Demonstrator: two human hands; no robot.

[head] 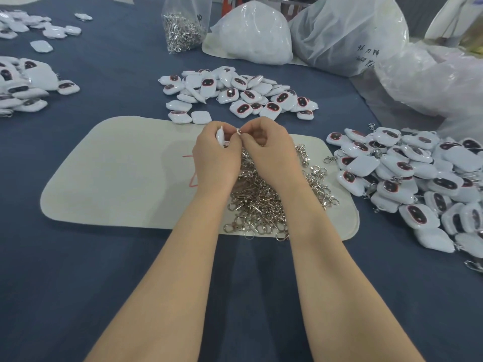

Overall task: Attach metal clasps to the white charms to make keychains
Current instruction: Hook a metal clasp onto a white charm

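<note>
My left hand [215, 155] grips a white charm [220, 135] edge-on above the beige mat [125, 173]. My right hand [266, 145] pinches a small metal clasp [238, 131] at the charm's top, fingertips of both hands nearly touching. Under my wrists lies a heap of silver clasps [264, 197] on the mat. A pile of white charms with dark red-rimmed faces [235, 92] sits just beyond my hands. Another pile of charms with clasps on them [418, 178] lies to the right.
A clear bag of metal clasps [183, 27] stands at the back. White plastic bags [339, 35] crowd the back right. More white charms [23, 84] lie at the far left on the blue cloth-covered table [78, 283].
</note>
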